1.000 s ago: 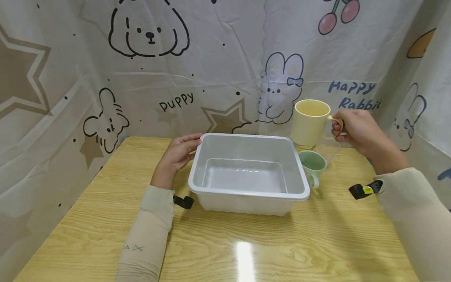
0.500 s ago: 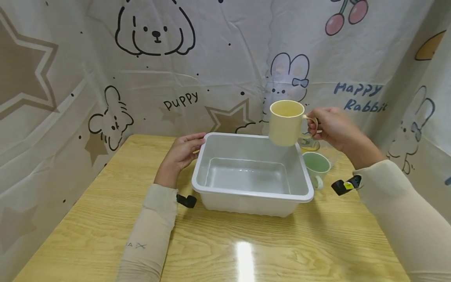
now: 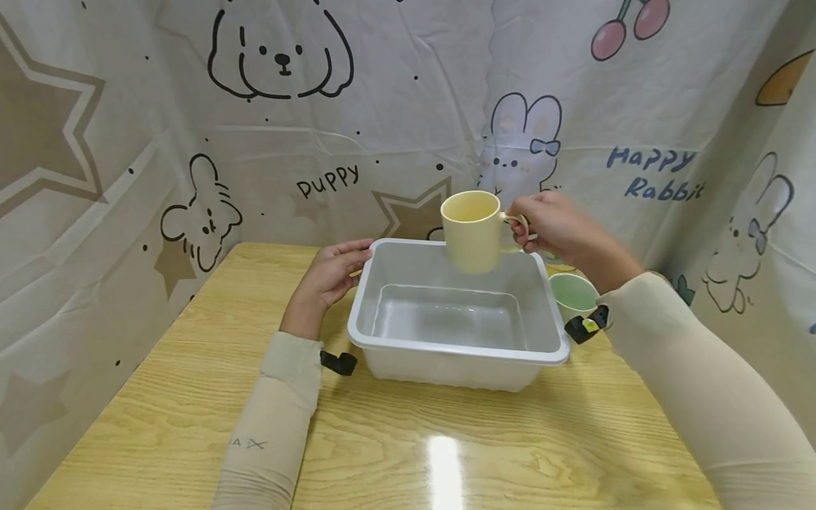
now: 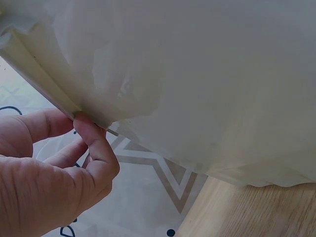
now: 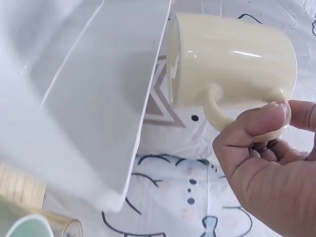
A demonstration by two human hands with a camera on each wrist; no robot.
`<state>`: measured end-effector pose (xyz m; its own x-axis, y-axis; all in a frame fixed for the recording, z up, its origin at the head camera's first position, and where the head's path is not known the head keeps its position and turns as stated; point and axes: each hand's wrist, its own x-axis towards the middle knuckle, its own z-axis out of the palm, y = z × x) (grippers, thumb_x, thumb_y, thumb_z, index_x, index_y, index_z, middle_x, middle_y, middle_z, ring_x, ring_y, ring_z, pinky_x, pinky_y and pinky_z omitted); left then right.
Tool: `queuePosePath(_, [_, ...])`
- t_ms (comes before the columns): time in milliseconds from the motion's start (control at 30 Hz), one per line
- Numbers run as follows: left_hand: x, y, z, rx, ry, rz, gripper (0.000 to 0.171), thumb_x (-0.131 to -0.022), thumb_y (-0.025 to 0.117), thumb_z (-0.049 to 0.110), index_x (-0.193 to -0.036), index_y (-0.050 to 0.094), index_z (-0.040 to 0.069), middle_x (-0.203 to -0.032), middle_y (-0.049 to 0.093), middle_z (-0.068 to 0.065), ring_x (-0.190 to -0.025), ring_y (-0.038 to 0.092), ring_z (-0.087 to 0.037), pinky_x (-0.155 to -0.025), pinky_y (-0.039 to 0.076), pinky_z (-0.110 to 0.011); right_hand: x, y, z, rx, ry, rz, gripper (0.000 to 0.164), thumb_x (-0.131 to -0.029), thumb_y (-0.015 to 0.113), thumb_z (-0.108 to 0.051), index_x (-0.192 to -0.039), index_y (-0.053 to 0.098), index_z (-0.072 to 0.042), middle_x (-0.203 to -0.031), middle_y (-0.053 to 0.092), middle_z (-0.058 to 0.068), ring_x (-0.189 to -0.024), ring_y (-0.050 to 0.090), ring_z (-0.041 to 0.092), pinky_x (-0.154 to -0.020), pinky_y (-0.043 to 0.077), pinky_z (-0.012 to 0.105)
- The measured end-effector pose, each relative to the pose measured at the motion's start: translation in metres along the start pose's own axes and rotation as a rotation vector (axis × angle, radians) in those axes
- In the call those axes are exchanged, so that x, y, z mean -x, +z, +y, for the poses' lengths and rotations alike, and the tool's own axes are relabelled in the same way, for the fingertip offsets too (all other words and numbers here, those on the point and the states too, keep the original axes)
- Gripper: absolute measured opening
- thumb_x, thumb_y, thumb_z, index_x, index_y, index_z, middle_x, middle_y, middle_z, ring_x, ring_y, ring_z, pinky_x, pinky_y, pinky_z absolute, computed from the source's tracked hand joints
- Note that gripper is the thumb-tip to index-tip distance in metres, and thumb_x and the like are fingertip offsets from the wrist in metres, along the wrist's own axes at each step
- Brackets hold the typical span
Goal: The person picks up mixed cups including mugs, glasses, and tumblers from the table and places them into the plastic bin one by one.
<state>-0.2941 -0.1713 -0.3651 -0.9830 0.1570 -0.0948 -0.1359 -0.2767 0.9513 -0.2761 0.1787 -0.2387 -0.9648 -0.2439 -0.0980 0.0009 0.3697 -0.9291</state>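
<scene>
A pale yellow mug [image 3: 473, 239] hangs upright over the back part of a light grey plastic basin [image 3: 446, 370]. My right hand [image 3: 556, 230] holds the mug by its handle, fingers curled through and around it, as the right wrist view also shows for the mug [image 5: 237, 61]. My left hand [image 3: 327, 275] is at the basin's back left corner. In the left wrist view, the left hand [image 4: 74, 170] pinches the rim between thumb and fingers. The basin's visible floor holds nothing.
A green cup [image 3: 572, 292] stands right of the basin, partly hidden by the right wrist's camera. Behind it a clear amber-tinted glass [image 5: 73, 228] shows only in part. The wooden table [image 3: 357, 453] ends at a printed curtain [image 3: 395, 120] behind and on both sides.
My right hand has carried the yellow mug left, from above the green cup and glass to over the basin. The left hand stays on the rim; the basin keeps its place.
</scene>
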Motion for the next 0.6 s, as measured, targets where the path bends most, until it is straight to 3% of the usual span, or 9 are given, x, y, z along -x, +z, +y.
queuePosePath(367, [0.002, 0.0, 0.0, -0.012, -0.002, 0.011, 0.044, -0.101, 0.062, 0.001, -0.143, 0.054, -0.006, -0.108, 0.068, -0.002, -0.091, 0.066, -0.013, -0.075, 0.057, -0.025, -0.026, 0.033, -0.002, -0.042, -0.023, -0.08, 0.025, -0.098, 0.05, -0.014, -0.078, 0.055, 0.0, -0.068, 0.049, 0.003, -0.057, 0.048, 0.013, -0.051, 0.044, 0.023])
queuePosePath(600, [-0.001, 0.0, 0.0, -0.02, -0.007, 0.029, 0.041, -0.101, 0.062, 0.002, -0.141, 0.056, -0.004, -0.109, 0.069, -0.003, -0.094, 0.066, -0.013, -0.075, 0.057, -0.026, -0.039, 0.051, 0.002, 0.029, -0.037, -0.146, 0.027, -0.101, 0.048, -0.016, -0.081, 0.056, 0.001, -0.07, 0.05, 0.004, -0.062, 0.05, 0.016, -0.053, 0.043, 0.026])
